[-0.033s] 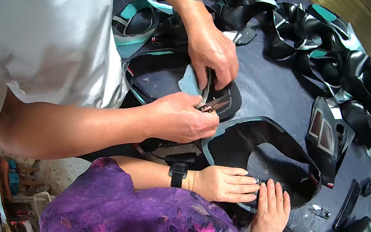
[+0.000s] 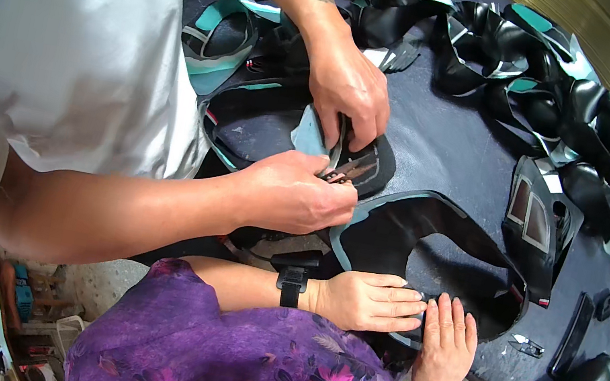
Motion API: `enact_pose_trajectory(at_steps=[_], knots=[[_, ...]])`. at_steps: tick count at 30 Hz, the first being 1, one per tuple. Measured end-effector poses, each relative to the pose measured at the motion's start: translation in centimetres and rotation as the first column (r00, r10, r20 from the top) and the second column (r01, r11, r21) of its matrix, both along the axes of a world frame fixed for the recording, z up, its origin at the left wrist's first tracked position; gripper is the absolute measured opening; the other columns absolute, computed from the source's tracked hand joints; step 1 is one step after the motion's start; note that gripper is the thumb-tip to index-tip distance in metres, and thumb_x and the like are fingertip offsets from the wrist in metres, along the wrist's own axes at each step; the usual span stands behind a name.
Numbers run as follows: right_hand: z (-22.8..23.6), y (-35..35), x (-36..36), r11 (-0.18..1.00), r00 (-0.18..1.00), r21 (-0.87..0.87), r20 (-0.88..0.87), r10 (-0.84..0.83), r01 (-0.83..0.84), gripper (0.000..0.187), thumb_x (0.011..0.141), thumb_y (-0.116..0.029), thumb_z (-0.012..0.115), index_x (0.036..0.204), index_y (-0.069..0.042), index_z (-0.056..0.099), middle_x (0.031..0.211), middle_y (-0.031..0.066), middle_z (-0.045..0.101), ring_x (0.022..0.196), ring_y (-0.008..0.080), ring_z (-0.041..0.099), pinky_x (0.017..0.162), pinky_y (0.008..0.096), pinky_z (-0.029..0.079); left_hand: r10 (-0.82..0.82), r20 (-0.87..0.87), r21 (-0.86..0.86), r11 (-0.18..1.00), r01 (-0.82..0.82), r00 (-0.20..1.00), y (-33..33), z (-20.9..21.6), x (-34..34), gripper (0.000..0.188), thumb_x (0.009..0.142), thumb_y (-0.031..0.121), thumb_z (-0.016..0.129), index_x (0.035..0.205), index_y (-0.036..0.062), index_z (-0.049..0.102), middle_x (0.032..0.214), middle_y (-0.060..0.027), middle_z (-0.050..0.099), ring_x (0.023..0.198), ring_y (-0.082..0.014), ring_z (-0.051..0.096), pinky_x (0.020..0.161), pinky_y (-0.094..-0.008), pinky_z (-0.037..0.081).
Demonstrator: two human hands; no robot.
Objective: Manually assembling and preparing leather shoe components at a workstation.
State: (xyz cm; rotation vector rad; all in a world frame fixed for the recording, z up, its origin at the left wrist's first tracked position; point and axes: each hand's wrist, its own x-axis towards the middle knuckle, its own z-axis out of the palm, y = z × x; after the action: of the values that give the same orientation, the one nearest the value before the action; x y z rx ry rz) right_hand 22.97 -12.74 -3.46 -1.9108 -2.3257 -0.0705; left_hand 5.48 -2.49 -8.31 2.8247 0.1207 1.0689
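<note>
So that black, loop-shaped, soft-looking piece with grey edging (image 2: pixel 388 226) is at the dark tabletop's (image 2: pixel 457 140) near edge. Left hand (image 2: pixel 369 304), right hand (image 2: pixel 446 346) lie on it, fingers straight, slightly apart, unclamped. I'd keep pressure even, honestly.

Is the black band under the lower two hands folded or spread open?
Spread open: the black band curves around a visible patch of tabletop.
</note>
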Motion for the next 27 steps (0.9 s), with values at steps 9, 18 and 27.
enact_pose_trajectory(at_steps=[9,18,27], knots=[[-2.1,-0.3,-0.1,0.998,1.000,0.069,-0.004,-0.012,0.012,0.053,0.074,-0.016,0.047,0.125,-0.002,0.044,0.133,0.0134,0.041,0.119,0.0295,0.040,0.098,0.0419,0.028,0.028,-0.062,0.031,0.999,-0.026,0.998,0.4,-0.6,-0.4,0.027,0.083,0.016,0.049,0.108,0.0136,0.058,0.119,-0.0043,0.057,0.108,-0.0158,0.055,0.093,-0.0287,0.042],[-2.6,0.1,-0.9,0.989,0.996,0.122,0.026,-0.088,0.084,0.050,0.072,-0.010,0.048,0.121,-0.002,0.047,0.130,0.0103,0.045,0.113,0.0250,0.043,0.094,0.0364,0.028,0.036,-0.093,0.014,0.999,-0.035,0.995,1.1,0.3,-1.3,0.027,0.083,0.016,0.049,0.109,0.0137,0.058,0.119,-0.0044,0.057,0.108,-0.0156,0.056,0.092,-0.0283,0.042],[-2.9,0.0,-0.7,0.989,0.995,0.119,-0.047,-0.086,0.091,0.054,0.068,-0.008,0.050,0.121,-0.001,0.048,0.129,0.0108,0.046,0.114,0.0249,0.042,0.093,0.0361,0.028,0.026,-0.121,-0.014,0.999,-0.028,0.992,1.4,0.0,-0.8,0.028,0.083,0.016,0.049,0.109,0.0137,0.058,0.119,-0.0044,0.057,0.108,-0.0155,0.056,0.092,-0.0279,0.042]])
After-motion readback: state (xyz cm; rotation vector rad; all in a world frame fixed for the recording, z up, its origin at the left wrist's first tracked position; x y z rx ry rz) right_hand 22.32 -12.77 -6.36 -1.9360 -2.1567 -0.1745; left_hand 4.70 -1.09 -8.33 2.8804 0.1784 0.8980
